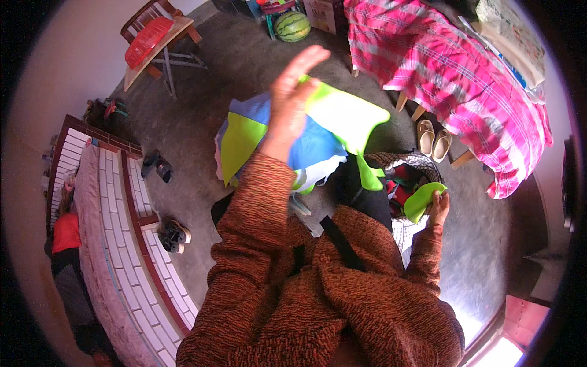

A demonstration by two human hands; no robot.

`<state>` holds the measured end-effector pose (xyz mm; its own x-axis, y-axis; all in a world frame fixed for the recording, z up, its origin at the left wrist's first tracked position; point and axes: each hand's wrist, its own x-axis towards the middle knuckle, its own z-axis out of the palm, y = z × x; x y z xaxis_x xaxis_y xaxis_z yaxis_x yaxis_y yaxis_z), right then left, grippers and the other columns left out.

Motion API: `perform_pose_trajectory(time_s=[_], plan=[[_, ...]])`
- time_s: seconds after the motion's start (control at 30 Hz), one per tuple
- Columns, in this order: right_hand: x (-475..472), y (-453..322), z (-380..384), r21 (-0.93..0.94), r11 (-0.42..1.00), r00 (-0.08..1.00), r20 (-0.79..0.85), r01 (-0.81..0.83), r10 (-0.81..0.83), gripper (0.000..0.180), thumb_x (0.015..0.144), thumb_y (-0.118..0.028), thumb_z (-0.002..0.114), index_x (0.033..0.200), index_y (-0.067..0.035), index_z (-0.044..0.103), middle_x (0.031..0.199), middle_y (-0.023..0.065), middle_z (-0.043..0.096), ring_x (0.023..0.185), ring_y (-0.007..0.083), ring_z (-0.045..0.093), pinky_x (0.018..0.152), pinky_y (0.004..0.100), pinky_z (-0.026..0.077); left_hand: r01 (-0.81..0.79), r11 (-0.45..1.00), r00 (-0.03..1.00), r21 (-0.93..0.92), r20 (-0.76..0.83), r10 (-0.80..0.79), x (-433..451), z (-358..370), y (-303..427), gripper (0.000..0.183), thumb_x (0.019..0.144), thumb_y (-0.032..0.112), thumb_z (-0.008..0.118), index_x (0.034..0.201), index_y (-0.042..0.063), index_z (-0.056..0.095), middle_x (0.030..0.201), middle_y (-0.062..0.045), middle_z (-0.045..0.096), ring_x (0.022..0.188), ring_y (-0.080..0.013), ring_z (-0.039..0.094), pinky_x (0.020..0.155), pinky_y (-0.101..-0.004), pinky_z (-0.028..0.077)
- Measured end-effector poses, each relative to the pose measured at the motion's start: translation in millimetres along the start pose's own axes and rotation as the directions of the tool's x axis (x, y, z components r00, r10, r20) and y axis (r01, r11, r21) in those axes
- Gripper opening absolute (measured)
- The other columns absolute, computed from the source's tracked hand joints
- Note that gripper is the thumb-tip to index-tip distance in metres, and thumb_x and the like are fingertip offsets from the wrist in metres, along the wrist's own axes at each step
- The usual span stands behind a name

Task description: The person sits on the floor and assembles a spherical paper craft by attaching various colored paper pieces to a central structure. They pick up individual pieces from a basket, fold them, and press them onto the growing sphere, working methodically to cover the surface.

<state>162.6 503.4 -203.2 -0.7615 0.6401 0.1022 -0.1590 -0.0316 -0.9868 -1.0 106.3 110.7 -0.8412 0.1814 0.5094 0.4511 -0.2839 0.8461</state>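
My left hand (pixel 293 98) is raised above a pile of blue and lime-green fabric pieces (pixel 316 142). A bright lime-green fabric piece (pixel 344 110) lies beside its thumb; whether the thumb holds it cannot be told. On the right, my right hand (pixel 439 207) grips a small lime-green piece (pixel 419 199) between thumb and fingers. That piece is over a checked bag (pixel 431 167) with red, green and dark cloth (pixel 403 179) inside. A narrow lime-green strip (pixel 370 174) hangs down near the bag.
A table under a pink plaid cloth (pixel 431 64) stands at upper right, beige shoes (pixel 425 137) near its legs. A watermelon (pixel 292 26) lies on the floor. A wooden board (pixel 160 50) bears a red basket (pixel 147 41). White-tiled brickwork (pixel 124 257) and dark shoes (pixel 172 236) are at left.
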Motion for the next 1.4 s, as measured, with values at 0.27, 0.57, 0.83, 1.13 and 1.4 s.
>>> perform_pose_trajectory(time_s=[0.27,0.57,0.83,1.13,1.4], plan=[[-7,-21,17,-0.031,0.997,0.997,0.043,-0.069,0.071,0.014,0.090,-0.024,0.056,0.093,-0.010,0.056,0.063,-0.0037,0.052,0.042,0.0028,0.036,0.037,0.0189,0.025,0.304,0.950,0.932,-0.073,-0.186,-0.312,-61,-125,-7,0.055,0.078,-0.003,0.048,0.133,0.000,0.038,0.129,-0.017,0.049,0.102,-0.0197,0.057,0.089,-0.0314,0.046],[-13,-37,23,-0.044,0.991,0.990,0.058,-0.127,0.130,0.011,0.090,-0.022,0.056,0.087,-0.011,0.056,0.062,-0.0048,0.051,0.042,0.0020,0.035,0.037,0.0182,0.024,0.473,0.823,0.857,0.313,-0.378,-0.349,-69,-179,-6,0.046,0.079,-0.007,0.050,0.124,0.001,0.050,0.113,-0.015,0.058,0.101,-0.0212,0.057,0.089,-0.0307,0.043],[-14,-44,18,-0.090,0.976,0.971,0.119,-0.196,0.206,0.013,0.090,-0.022,0.057,0.091,-0.010,0.056,0.069,-0.0041,0.053,0.050,0.0034,0.041,0.041,0.0194,0.030,0.304,0.163,0.953,0.939,-0.301,-0.044,-66,-184,-41,0.045,0.076,0.011,0.067,0.119,0.006,0.054,0.112,-0.012,0.059,0.099,-0.0179,0.058,0.085,-0.0295,0.045],[-20,-46,21,-0.065,0.980,0.978,0.070,-0.190,0.195,0.015,0.089,-0.024,0.058,0.092,-0.009,0.059,0.067,-0.0049,0.054,0.047,0.0009,0.037,0.041,0.0172,0.026,0.417,0.641,0.718,0.644,-0.666,0.201,-142,-152,-14,0.036,0.082,0.026,0.066,0.106,0.001,0.056,0.093,-0.009,0.061,0.079,-0.0173,0.058,0.071,-0.0302,0.047],[-18,-50,38,-0.057,0.981,0.976,0.103,-0.187,0.192,0.013,0.090,-0.023,0.056,0.088,-0.010,0.057,0.068,-0.0052,0.054,0.047,0.0014,0.036,0.041,0.0176,0.025,0.719,0.393,0.682,0.574,-0.692,-0.238,-177,-123,-28,0.047,0.079,0.043,0.064,0.075,-0.004,0.061,0.068,-0.010,0.062,0.067,-0.0196,0.059,0.063,-0.0348,0.044]])
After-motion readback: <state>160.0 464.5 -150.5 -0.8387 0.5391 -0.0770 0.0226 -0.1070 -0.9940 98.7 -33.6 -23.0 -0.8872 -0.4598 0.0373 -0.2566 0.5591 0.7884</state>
